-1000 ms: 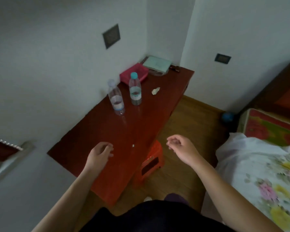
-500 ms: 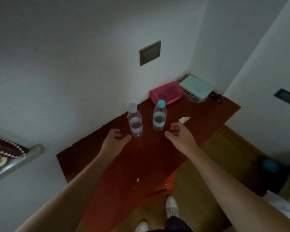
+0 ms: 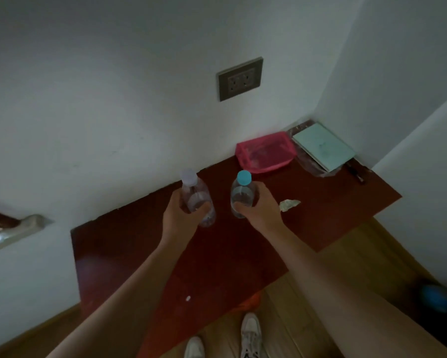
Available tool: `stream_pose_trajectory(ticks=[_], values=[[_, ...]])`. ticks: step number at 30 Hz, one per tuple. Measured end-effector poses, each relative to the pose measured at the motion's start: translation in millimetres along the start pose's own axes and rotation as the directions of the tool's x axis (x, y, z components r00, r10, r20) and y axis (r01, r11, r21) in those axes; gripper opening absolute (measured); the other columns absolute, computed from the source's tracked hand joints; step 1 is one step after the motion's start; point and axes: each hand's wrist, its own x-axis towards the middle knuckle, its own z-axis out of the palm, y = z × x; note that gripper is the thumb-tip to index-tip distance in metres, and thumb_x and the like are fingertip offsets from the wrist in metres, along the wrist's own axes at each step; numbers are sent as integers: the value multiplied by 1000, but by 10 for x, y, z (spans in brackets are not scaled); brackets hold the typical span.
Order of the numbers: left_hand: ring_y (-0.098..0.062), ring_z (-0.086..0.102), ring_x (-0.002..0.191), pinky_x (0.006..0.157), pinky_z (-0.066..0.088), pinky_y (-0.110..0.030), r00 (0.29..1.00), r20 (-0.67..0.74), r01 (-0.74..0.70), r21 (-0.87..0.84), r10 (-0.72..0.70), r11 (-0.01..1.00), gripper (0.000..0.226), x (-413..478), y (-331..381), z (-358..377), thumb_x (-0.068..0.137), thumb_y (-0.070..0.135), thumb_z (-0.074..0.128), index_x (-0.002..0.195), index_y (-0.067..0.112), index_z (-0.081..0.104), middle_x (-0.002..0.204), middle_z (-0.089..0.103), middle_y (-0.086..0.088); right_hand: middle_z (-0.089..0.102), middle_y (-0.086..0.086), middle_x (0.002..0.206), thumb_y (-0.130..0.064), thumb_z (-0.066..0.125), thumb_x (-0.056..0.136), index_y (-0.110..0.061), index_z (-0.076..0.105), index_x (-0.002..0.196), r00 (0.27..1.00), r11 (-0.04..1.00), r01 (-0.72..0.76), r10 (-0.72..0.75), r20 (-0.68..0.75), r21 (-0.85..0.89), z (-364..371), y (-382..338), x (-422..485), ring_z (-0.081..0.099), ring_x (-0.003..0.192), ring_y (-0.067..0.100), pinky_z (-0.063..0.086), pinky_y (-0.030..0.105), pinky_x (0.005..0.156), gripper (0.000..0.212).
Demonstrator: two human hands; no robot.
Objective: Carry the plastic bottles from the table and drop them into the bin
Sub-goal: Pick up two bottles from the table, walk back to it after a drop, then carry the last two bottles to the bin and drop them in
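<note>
The left hand (image 3: 179,217) holds the bottle with the white cap (image 3: 194,193). Its fingers go round the far side of the bottle and its thumb lies across the front, so the grip is snug round the middle. The right hand (image 3: 264,208) holds the bottle with the blue cap (image 3: 242,194). Its thumb is low on the front and its fingers curl behind.

Both bottles are clear and stand up straight, with their caps on top. They are side by side and do not touch. Both are over the dark red table (image 3: 230,259), close to the white wall (image 3: 114,125). I cannot tell if their bottoms rest on the table or are just off it.

Just to the right of the right hand lies a small crumpled paper (image 3: 290,204). Past the right hand, against the wall, sits a pink pouch (image 3: 265,154). To the right of the pouch, in the corner, lies a pale green book (image 3: 323,148). High on the wall above the two hands is a grey socket (image 3: 240,78). Back from the hands, near the table's front edge, is a tiny white speck (image 3: 188,298). Below that edge, on the wood floor (image 3: 359,254), are two white shoes (image 3: 251,334).
</note>
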Motion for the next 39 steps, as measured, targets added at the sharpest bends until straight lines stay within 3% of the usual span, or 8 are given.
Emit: stream_pose_trajectory(ticks=[2, 12, 18, 21, 27, 32, 35, 39], values=[[-11, 70, 91, 79, 60, -36, 998, -66, 19, -46, -22, 999, 45, -144, 24, -45, 74, 42, 83, 111, 31, 60, 102, 71, 8, 67, -8, 106, -32, 83, 69, -23, 57, 117, 999, 1000, 11, -12, 37, 6, -26, -16, -25, 66, 92, 7, 51, 27, 79, 55], [-7, 72, 92, 74, 55, -25, 974, -211, 44, -169, -80, 985, 43, -1189, -12, -881, 79, 29, 82, 115, 21, 61, 106, 73, 0, 67, -10, 99, -44, 80, 74, -31, 54, 110, 970, 988, 138, -148, 195, 64, -186, -276, -870, 68, 87, 4, 57, 24, 72, 47], [10, 67, 92, 67, 54, -11, 927, -352, 85, -143, -131, 986, 41, -2139, -441, -1670, 81, 20, 80, 114, 26, 58, 105, 69, 7, 68, -10, 100, -48, 79, 73, -32, 57, 109, 866, 968, 249, -232, 443, 20, 325, -517, -1439, 68, 87, 4, 56, 22, 70, 45], [5, 66, 99, 77, 56, -21, 867, -451, 173, -123, -210, 977, 49, -2757, -879, -2122, 77, 29, 84, 119, 24, 59, 109, 70, 7, 68, -10, 101, -47, 81, 72, -33, 57, 107, 787, 960, 278, -241, 568, 21, 818, -630, -1805, 69, 89, 4, 58, 25, 73, 45], [-7, 65, 102, 75, 49, -20, 626, -635, 321, -321, -454, 891, 41, -4273, -1747, -2740, 77, 29, 83, 112, 26, 61, 110, 70, 7, 67, -11, 103, -47, 82, 71, -31, 57, 109, 565, 911, 412, -265, 781, 11, 1840, -778, -2771, 67, 92, 3, 54, 18, 65, 48], [-20, 61, 109, 86, 52, -38, 283, -725, 394, -509, -628, 765, 40, -5433, -2532, -2826, 79, 37, 81, 111, 31, 58, 110, 66, 9, 64, -15, 113, -57, 79, 70, -35, 55, 117, 366, 850, 526, -218, 904, -8, 2627, -762, -3587, 65, 101, 4, 57, 21, 73, 58], [-19, 56, 110, 89, 51, -41, 101, -700, 397, -623, -707, 674, 48, -5959, -2731, -2765, 84, 40, 76, 125, 25, 56, 115, 60, 6, 64, -13, 116, -50, 80, 74, -30, 54, 122, 259, 792, 610, -190, 947, -8, 3027, -785, -4014, 63, 102, 4, 55, 17, 73, 58], [-25, 59, 114, 95, 53, -43, -71, -631, 314, -749, -773, 583, 48, -6548, -2956, -2699, 80, 40, 78, 121, 24, 57, 115, 62, 2, 65, -10, 116, -45, 81, 74, -25, 55, 126, 140, 738, 675, -117, 983, -8, 3510, -781, -4490, 65, 100, 5, 58, 21, 75, 62]])
